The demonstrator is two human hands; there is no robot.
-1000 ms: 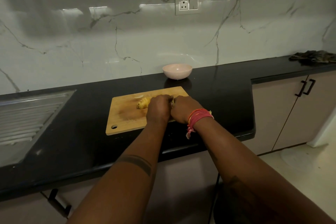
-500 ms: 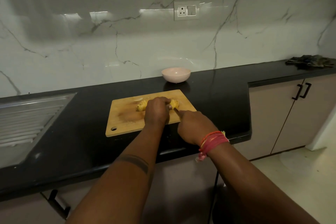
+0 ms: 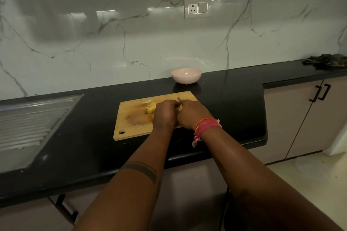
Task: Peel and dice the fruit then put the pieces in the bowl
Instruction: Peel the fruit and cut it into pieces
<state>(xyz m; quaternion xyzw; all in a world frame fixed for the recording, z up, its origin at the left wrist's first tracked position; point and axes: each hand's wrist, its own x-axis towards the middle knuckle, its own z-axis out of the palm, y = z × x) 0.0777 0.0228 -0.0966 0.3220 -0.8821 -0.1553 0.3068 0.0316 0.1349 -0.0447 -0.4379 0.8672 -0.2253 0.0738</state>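
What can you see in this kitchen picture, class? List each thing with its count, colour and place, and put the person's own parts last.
cutting board: one, wooden, on the counter
fruit: one, yellow, on the board
knife: one, grey tip showing between the hands
bowl: one, pink, behind the board
counter: one, black
drainboard: one, steel, far left
socket: one, white, on the marble wall
cloth: one, dark, far right
left hand: on the fruit
right hand: red threads at its wrist, holding the knife

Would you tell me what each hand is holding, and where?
The left hand grips the yellow fruit at its right end; the right hand holds a knife, its handle hidden.
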